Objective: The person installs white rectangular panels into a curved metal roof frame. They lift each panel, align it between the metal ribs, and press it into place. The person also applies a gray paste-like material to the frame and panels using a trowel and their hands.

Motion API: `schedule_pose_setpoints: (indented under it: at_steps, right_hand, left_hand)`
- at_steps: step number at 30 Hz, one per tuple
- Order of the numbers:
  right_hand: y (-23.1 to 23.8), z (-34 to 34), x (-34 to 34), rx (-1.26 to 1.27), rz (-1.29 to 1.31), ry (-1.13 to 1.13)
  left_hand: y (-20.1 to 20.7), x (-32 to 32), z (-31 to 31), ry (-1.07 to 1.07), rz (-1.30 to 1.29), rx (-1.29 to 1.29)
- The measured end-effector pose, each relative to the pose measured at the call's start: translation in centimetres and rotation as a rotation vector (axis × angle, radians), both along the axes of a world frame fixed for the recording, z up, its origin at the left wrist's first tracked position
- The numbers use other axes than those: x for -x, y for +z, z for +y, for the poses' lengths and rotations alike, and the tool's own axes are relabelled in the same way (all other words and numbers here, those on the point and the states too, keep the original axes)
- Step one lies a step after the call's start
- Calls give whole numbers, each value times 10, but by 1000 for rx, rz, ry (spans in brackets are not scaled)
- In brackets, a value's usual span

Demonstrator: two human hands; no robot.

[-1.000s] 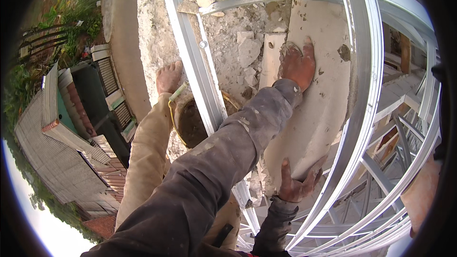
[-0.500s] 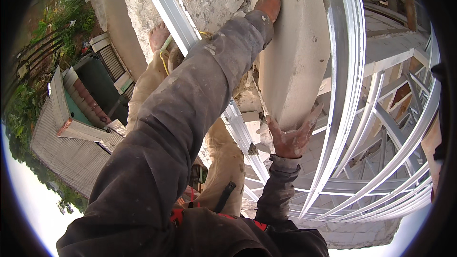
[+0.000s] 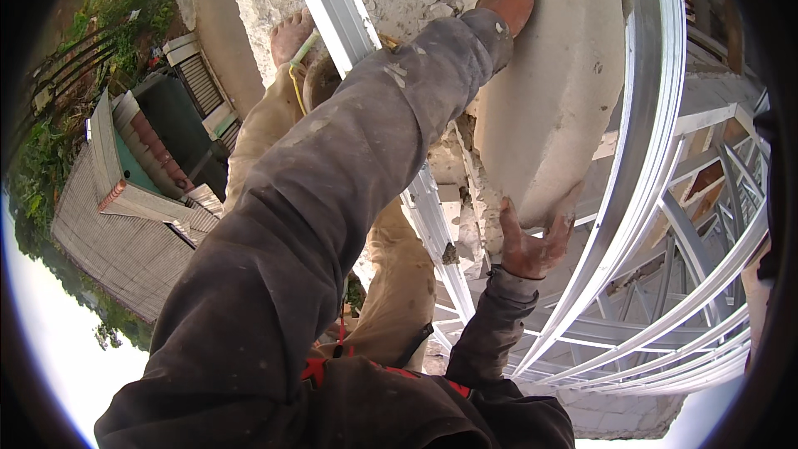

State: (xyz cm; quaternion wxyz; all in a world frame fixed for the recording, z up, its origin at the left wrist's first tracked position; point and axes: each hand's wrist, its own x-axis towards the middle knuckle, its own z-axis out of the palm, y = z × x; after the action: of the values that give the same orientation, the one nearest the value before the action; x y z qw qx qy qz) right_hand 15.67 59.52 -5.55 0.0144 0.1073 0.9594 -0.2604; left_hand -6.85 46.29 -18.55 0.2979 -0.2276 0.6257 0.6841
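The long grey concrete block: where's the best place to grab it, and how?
Probably by its lower end, from below, with a wide grip: the long grey concrete block looks thick, and the bare right hand spreads around that end. The bare left hand can steady it from the left, because the curved silver metal rail runs close along its right side.

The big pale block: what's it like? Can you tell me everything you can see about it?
The pale block is long, thick and greyish, and looks like concrete. It has flat faces, dark specks and small marks. It stretches away from the person, its far end cut off by the picture. The left hand rests on its farther part; the right hand spreads at its near end. A metal beam runs along its right side.
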Motion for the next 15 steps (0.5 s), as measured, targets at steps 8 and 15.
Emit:
schedule_pose_setpoints:
  at_steps: [8, 15]
  right_hand:
    - [-11, 16, 1, 36, 130, 106]
    - [-1, 17, 6, -42, -14, 30]
  left_hand:
    - [-4, 4, 0, -147, -151, -3]
    - [-37, 1, 20, -361, 308, 346]
